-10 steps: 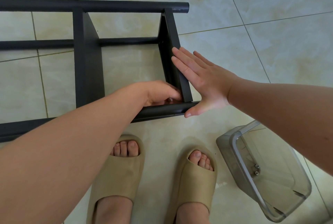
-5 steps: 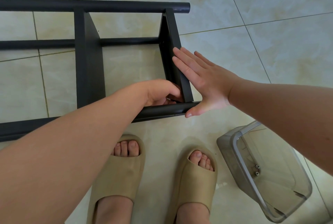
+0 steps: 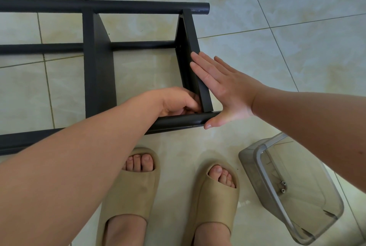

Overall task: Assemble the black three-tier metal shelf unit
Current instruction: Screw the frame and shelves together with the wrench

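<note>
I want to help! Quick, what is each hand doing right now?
Left hand: fingers curled, what it holds cannot be told.
Right hand: open, pressing the end panel.

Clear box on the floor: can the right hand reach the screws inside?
Probably yes: the clear box looks open below the right forearm, screws uncovered; the right hand only presses the shelf panel.

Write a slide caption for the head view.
Flat right hand braces the end panel of the black shelf frame while the left hand curls into its corner.

Open floor (image 3: 297, 57) right of the frame (image 3: 99, 71) — clear bin (image 3: 250, 164) blocks nearer.
</note>
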{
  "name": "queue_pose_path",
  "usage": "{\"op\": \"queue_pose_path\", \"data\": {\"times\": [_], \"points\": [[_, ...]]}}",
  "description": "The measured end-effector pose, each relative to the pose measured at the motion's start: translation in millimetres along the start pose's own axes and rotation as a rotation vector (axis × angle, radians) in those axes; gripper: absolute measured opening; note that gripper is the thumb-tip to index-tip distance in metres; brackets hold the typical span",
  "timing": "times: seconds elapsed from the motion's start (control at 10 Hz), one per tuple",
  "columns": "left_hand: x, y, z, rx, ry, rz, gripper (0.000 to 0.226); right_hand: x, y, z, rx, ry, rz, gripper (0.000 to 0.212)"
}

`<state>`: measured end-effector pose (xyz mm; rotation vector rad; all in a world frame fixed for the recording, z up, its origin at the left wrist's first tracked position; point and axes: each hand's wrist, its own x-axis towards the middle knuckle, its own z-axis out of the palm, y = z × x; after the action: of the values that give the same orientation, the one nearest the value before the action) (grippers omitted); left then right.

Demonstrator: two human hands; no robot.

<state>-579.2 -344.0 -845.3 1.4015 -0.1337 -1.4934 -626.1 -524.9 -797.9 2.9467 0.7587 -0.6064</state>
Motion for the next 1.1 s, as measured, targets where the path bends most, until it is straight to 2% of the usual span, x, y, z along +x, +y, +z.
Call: {"op": "queue_pose_path", "data": {"times": [0.2,0.3,0.4,0.5,0.9,1.1], "points": [[2.5,-1.1,0.7,-0.042,-0.008,-0.004,0.022,-0.1,0.1,0.1,0.005,0.002,0.003,0.142],[4.6,-1.3,1.1,0.025,0.02,-0.058,0.022,0.0,0.3,-0.2,-0.005,-0.003,0.001,0.142],[4.2,-1.5,1.0,0.098,0.032,-0.071,0.044,0.1,0.4,0.0,-0.006,0.001,0.002,0.142],[1.8,-1.2,0.6,0.092,0.052,-0.036,0.016,0.0,0.2,0.5,-0.001,0.006,0.0,0.142],[1.8,-0.7,-0.8,-0.02,-0.009,0.014,0.022,0.1,0.4,0.2,0.003,0.005,-0.002,0.142],[0.6,1.1,0.7,-0.031,-0.013,-0.031,0.021,-0.1,0.3,0.3,0.002,0.005,-0.005,0.142]]}}
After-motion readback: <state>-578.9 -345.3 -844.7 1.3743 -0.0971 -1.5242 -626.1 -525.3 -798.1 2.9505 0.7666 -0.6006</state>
